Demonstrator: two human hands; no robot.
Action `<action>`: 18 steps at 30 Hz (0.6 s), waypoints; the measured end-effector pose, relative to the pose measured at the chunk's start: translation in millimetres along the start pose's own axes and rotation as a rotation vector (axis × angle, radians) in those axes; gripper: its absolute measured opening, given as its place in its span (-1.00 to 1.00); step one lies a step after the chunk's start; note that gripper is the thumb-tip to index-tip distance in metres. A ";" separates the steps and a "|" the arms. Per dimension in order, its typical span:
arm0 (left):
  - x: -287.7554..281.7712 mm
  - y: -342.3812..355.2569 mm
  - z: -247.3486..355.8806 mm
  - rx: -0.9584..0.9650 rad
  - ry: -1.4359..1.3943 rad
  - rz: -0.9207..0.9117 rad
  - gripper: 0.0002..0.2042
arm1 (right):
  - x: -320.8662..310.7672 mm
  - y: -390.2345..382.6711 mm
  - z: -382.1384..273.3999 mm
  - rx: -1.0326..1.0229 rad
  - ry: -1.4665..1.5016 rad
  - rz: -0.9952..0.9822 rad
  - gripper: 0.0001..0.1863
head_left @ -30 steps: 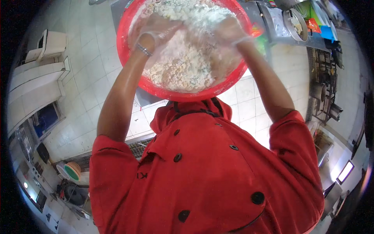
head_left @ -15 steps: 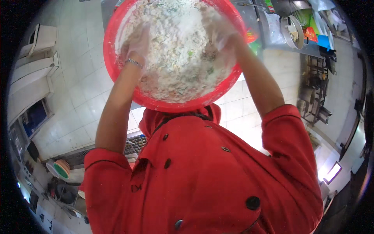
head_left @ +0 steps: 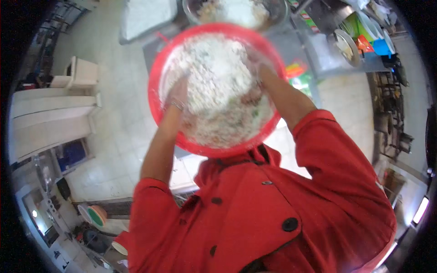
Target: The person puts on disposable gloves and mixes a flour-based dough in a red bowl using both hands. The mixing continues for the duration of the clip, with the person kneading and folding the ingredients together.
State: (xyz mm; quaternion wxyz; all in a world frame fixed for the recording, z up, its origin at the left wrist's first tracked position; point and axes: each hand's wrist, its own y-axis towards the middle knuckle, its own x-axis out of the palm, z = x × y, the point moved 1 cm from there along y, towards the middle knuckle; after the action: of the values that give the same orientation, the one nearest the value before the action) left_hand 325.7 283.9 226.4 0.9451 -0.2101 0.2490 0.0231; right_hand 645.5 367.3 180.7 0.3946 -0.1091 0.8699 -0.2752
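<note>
Lower in view than half a second ago, the red plastic basin (head_left: 214,151) has slid down with both hands, so that a tray and a bowl beyond it have come into sight. It sits above the person's waist level in the view, roughly upright, and holds a crumbly floury mixture (head_left: 214,86), whitest in the far half, browner and pinkish with green flecks in the near half. Inside its left side, the left hand (head_left: 179,91) reaches into the mixture, fingers blurred and partly sunk, a chain bracelet (head_left: 177,105) at the wrist. Opposite, the right hand (head_left: 258,73) is also down in the mixture near the right wall, more smeared by motion. How far either hand is open, and whether it has hold of a clump, I cannot tell. Just beyond the far rim stands a round bowl (head_left: 282,13) with white powder heaped over paler brownish matter; to its left lies a rectangular metal tray (head_left: 123,32) filled with white powder. Under the basin a grey worktop (head_left: 293,48) shows, and to the right of the basin are a clear plastic bag (head_left: 324,50), a round metal pan (head_left: 355,59), an orange packet (head_left: 364,44) and a blue container (head_left: 382,47). Nearest the camera spreads the person's red jacket (head_left: 246,214), with pale floor tiles (head_left: 116,118) around
</note>
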 end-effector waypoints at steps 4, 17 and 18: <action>0.3 12.3 -25.5 -0.100 -0.238 -0.031 -0.34 | 15.1 -9.6 -18.4 0.030 0.109 -0.100 -0.57; -22.7 57.2 -141.9 -0.190 -1.206 -0.607 -0.62 | 16.4 -98.6 -107.0 -0.017 0.190 -0.406 -0.53; -38.3 55.8 -146.6 -0.132 -1.232 -0.819 -0.64 | 21.0 -90.6 -108.5 -0.157 0.133 -0.366 -0.58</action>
State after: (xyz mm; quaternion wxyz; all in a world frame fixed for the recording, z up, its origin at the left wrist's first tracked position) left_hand 216.3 277.2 107.8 0.8320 -0.2916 -0.4263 -0.2026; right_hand 548.1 326.6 277.0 0.2700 -0.2774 0.8784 -0.2804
